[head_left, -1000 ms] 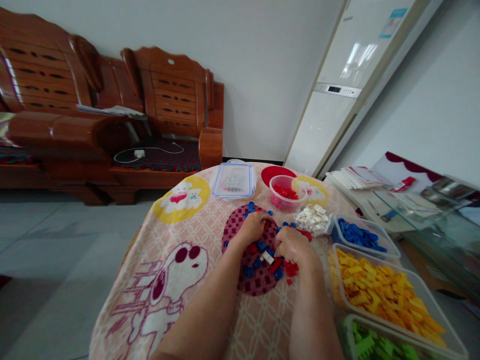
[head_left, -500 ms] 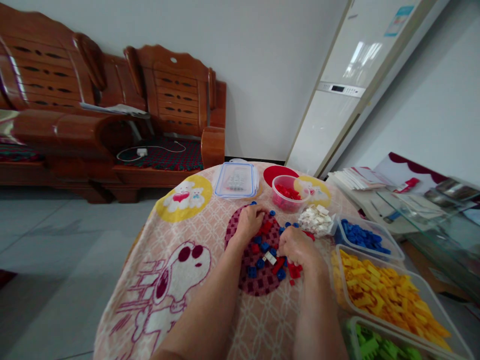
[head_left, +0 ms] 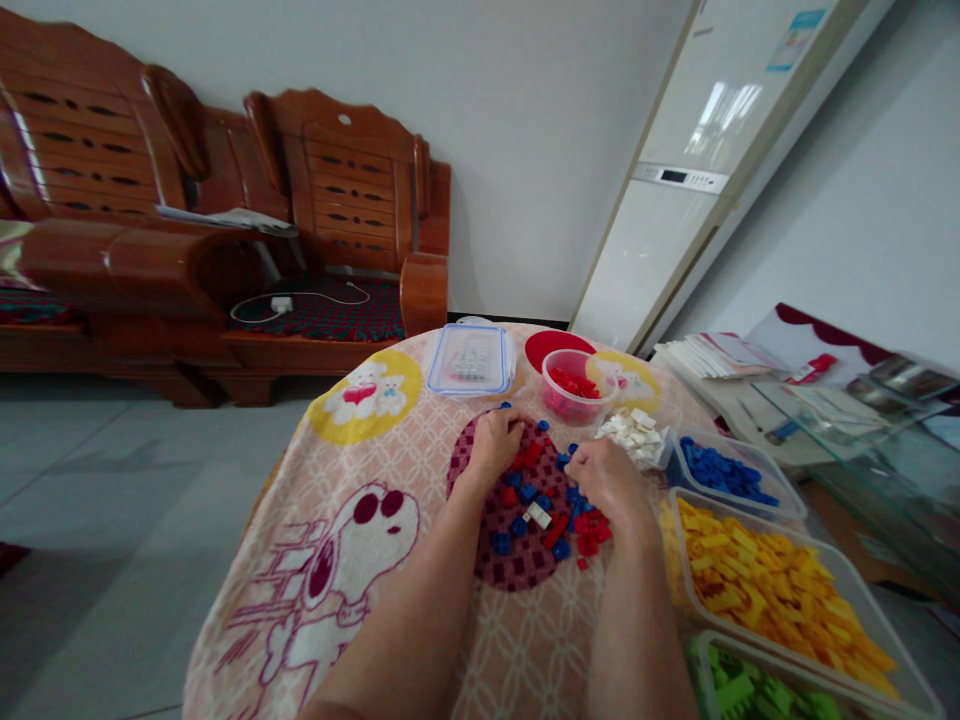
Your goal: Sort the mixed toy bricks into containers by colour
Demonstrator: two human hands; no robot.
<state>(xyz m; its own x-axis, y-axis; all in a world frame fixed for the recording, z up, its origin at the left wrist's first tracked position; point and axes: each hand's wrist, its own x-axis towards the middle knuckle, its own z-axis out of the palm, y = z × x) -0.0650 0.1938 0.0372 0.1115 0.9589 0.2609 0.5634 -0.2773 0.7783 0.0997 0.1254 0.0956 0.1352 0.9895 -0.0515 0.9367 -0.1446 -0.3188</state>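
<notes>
Several loose red and blue toy bricks lie on a dark red checked circle (head_left: pixel 517 573) of the tablecloth, with one white brick (head_left: pixel 538 515) among them. My left hand (head_left: pixel 496 442) is at the far left side of this pile, fingers curled down beside some red bricks (head_left: pixel 531 455). On the pile's right side, my right hand (head_left: pixel 604 478) has its fingers pressed together close to a blue brick (head_left: pixel 573 449). Whatever either hand pinches is hidden by the fingers. More red bricks (head_left: pixel 592 532) lie just below my right hand.
Along the right edge stand tubs of blue bricks (head_left: pixel 724 470), yellow bricks (head_left: pixel 780 590) and green bricks (head_left: pixel 757 690). White bricks (head_left: pixel 636 437) sit beside a round tub (head_left: pixel 574 405) of red ones. A lidded clear box (head_left: pixel 471 358) rests at the table's far edge.
My right hand has shifted slightly up and right, uncovering red and blue bricks beneath it. My left hand stays almost in place.
</notes>
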